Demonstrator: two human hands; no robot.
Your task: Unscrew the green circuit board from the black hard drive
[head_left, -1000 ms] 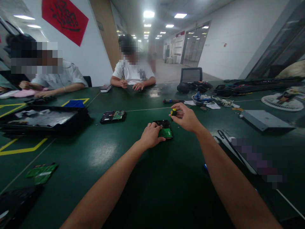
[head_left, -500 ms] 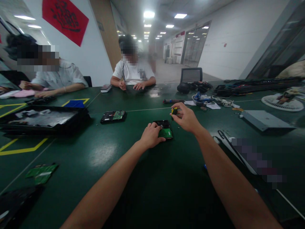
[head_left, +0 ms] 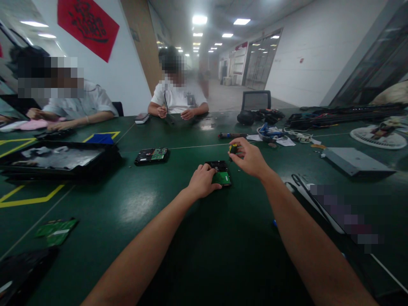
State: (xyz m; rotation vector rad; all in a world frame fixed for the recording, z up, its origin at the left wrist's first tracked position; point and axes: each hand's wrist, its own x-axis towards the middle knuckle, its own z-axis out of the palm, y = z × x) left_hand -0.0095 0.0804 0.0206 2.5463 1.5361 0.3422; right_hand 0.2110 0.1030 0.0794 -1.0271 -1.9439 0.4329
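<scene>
Left hand (head_left: 201,180) grips a flat, rectangular drive (head_left: 222,178); right hand (head_left: 248,156) pinches a stubby, yellow-topped tool (head_left: 233,148).

No text can be read: the black characters (head_left: 87,25) on the red sheet (head_left: 110,44), beyond the far edge of the table (head_left: 188,135), are too blurred.

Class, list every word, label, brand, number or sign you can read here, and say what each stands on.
No text can be read with certainty.
Red poster: black written characters, too blurred to read.
White shirt of the person opposite: dark print, too small.
Drive under the left hand: pale mark, too small.
Other drive: pale marks, too small.
</scene>
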